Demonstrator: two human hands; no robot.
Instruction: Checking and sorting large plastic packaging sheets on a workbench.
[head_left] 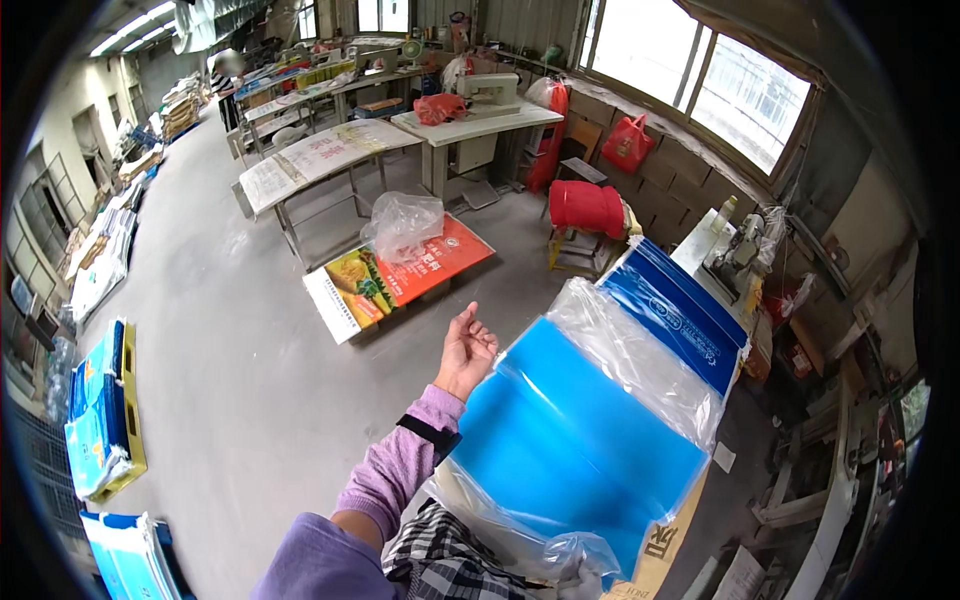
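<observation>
Lying flat, glossy blue sheets (575, 440), clear plastic liner (640, 365) across, left hand (465, 352) beside.

We see a stack of sheets (580, 440) before us. Left of the stack is our left hand (465, 352). Behind the stack a sack (400, 272) lies on the floor (230, 380). Right of the stack stands a table (700, 250).
</observation>
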